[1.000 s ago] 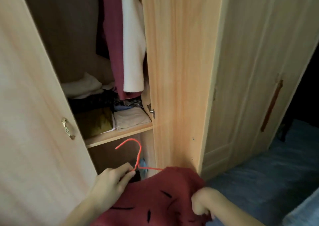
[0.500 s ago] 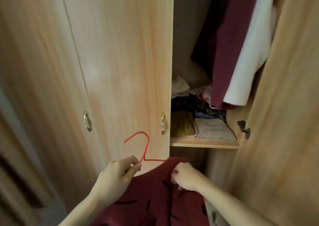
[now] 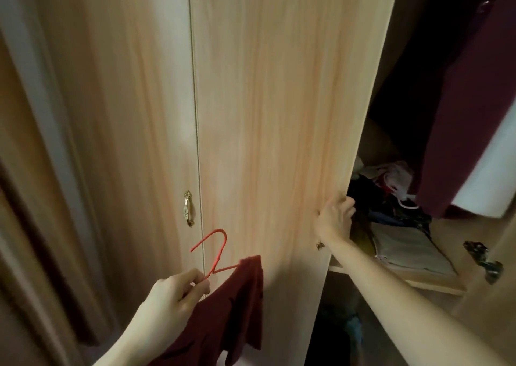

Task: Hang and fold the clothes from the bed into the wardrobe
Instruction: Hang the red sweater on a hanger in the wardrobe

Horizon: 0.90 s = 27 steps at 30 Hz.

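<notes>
Clothes to be hung come down to one piece in my view: a dark red garment (image 3: 223, 312) draped on a red wire hanger (image 3: 213, 251), held low in front of the closed wardrobe door (image 3: 279, 114). My left hand (image 3: 170, 295) pinches the hanger at its neck, fingers curled round the wire, with the hook standing up just below the small brass handle (image 3: 188, 208) of the neighbouring door. The garment hangs down from the hanger's one visible shoulder, below and left of the door's middle. My right hand (image 3: 333, 216) grips the free edge of that door, fingers wrapped round behind it and thumb on the front face. Past that edge, to the right, the wardrobe stands open: folded clothes (image 3: 410, 251) lie on a wooden shelf (image 3: 435, 284), and above them hang a maroon garment (image 3: 469, 114) and a white one (image 3: 485, 192).
</notes>
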Motion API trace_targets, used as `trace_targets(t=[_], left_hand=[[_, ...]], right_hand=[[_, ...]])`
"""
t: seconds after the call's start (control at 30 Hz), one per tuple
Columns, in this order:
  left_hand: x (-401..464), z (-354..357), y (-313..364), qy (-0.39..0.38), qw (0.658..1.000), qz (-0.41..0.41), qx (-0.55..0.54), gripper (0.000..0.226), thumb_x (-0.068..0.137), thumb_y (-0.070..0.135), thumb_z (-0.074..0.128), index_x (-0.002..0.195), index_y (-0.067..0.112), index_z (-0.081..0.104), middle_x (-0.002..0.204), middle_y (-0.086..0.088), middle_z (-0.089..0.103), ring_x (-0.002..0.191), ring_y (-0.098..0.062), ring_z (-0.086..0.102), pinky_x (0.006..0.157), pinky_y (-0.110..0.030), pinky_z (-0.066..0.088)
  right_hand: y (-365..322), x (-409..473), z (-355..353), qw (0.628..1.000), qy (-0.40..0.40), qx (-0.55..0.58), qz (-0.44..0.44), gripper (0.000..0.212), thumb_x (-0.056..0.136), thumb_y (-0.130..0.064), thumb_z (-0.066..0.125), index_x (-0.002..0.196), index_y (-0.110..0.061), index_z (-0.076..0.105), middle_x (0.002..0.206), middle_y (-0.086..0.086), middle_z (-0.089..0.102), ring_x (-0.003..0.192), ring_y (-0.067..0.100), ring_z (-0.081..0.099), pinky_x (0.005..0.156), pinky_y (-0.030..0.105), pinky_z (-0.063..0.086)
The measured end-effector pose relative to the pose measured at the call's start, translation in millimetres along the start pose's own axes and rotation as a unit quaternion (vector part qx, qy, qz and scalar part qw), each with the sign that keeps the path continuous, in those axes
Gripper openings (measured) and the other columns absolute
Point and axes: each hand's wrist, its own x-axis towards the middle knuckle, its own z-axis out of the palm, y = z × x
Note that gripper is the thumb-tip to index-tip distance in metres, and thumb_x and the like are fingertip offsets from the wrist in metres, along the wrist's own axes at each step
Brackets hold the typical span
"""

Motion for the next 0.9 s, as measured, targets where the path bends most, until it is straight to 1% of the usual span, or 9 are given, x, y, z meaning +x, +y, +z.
trace_targets(t=[0.1, 0.17, 0.23, 0.3, 0.47, 0.57, 0.67, 0.77, 0.9], left_hand=[[1, -11, -8, 0.0, 1.0, -0.008, 0.013, 0.007, 0.093, 0.038, 0.056, 0.088, 0.04, 0.059, 0.067, 0.011, 0.065, 0.065, -0.008, 0.059, 0.068, -0.036, 0.051], [-1, -18, -10, 0.003, 1.0, -0.018, 0.013, 0.01, 0.093, 0.038, 0.058, 0.084, 0.042, 0.059, 0.063, 0.017, 0.063, 0.063, -0.003, 0.058, 0.065, -0.029, 0.051], [-6, -27, -7, 0.011, 0.999, -0.028, 0.017, 0.019, 0.093, 0.035, 0.059, 0.076, 0.045, 0.057, 0.057, 0.02, 0.056, 0.059, 0.001, 0.052, 0.06, -0.019, 0.043], [-11, -29, -4, 0.017, 0.999, -0.034, 0.019, 0.021, 0.093, 0.034, 0.058, 0.075, 0.045, 0.057, 0.058, 0.022, 0.056, 0.06, 0.003, 0.051, 0.06, -0.019, 0.041], [-44, -17, 9, 0.039, 0.996, -0.065, 0.04, 0.013, 0.094, 0.043, 0.052, 0.084, 0.034, 0.055, 0.069, 0.026, 0.059, 0.068, 0.002, 0.052, 0.066, -0.021, 0.044], [-68, -5, 20, 0.058, 0.993, -0.092, 0.054, 0.019, 0.094, 0.047, 0.048, 0.088, 0.029, 0.054, 0.072, 0.023, 0.059, 0.066, -0.002, 0.051, 0.065, -0.023, 0.044], [-93, 1, 28, 0.076, 0.988, -0.111, 0.072, 0.02, 0.094, 0.048, 0.048, 0.089, 0.03, 0.052, 0.078, 0.017, 0.061, 0.071, -0.006, 0.053, 0.067, -0.028, 0.047], [-120, 7, 35, 0.097, 0.984, -0.126, 0.074, 0.015, 0.093, 0.047, 0.049, 0.088, 0.033, 0.053, 0.078, 0.024, 0.06, 0.074, -0.003, 0.055, 0.067, -0.027, 0.047], [-158, 16, 42, 0.118, 0.979, -0.15, 0.071, 0.015, 0.093, 0.047, 0.051, 0.09, 0.033, 0.056, 0.078, 0.022, 0.063, 0.076, -0.005, 0.058, 0.071, -0.03, 0.05]], right_hand=[[-1, 15, 1, 0.998, 0.007, 0.053, 0.038, 0.045, 0.092, -0.022, 0.059, 0.125, -0.019, 0.028, 0.135, 0.012, 0.02, 0.114, 0.04, 0.042, 0.092, 0.05, 0.047], [6, 23, 2, 0.998, 0.0, 0.058, 0.016, 0.047, 0.088, -0.015, 0.064, 0.12, -0.021, 0.029, 0.141, 0.016, 0.018, 0.113, 0.04, 0.044, 0.092, 0.053, 0.047], [14, 28, -1, 0.994, -0.023, 0.109, -0.022, 0.042, 0.086, -0.009, 0.065, 0.11, -0.023, 0.032, 0.131, 0.019, 0.03, 0.095, 0.031, 0.053, 0.081, 0.043, 0.05], [23, 29, -8, 0.988, -0.041, 0.142, -0.037, 0.04, 0.086, -0.008, 0.065, 0.106, -0.025, 0.035, 0.125, 0.014, 0.037, 0.087, 0.027, 0.055, 0.076, 0.039, 0.051], [39, -10, -22, 0.983, -0.042, 0.145, -0.106, 0.05, 0.085, -0.01, 0.068, 0.112, -0.034, 0.034, 0.133, 0.013, 0.034, 0.097, 0.031, 0.058, 0.07, 0.041, 0.056], [43, -49, -35, 0.982, -0.027, 0.112, -0.152, 0.055, 0.082, -0.009, 0.071, 0.117, -0.032, 0.034, 0.132, 0.017, 0.034, 0.091, 0.033, 0.06, 0.071, 0.044, 0.058], [47, -90, -48, 0.977, -0.044, 0.105, -0.179, 0.062, 0.074, -0.009, 0.079, 0.122, -0.023, 0.041, 0.134, 0.016, 0.032, 0.098, 0.033, 0.057, 0.074, 0.035, 0.055], [50, -127, -59, 0.968, -0.054, 0.102, -0.222, 0.062, 0.073, -0.014, 0.082, 0.124, -0.011, 0.047, 0.138, 0.016, 0.03, 0.109, 0.031, 0.053, 0.077, 0.022, 0.043], [42, -166, -67, 0.962, -0.086, 0.105, -0.238, 0.062, 0.08, -0.024, 0.077, 0.131, -0.012, 0.043, 0.144, 0.012, 0.02, 0.123, 0.028, 0.043, 0.087, 0.024, 0.046]])
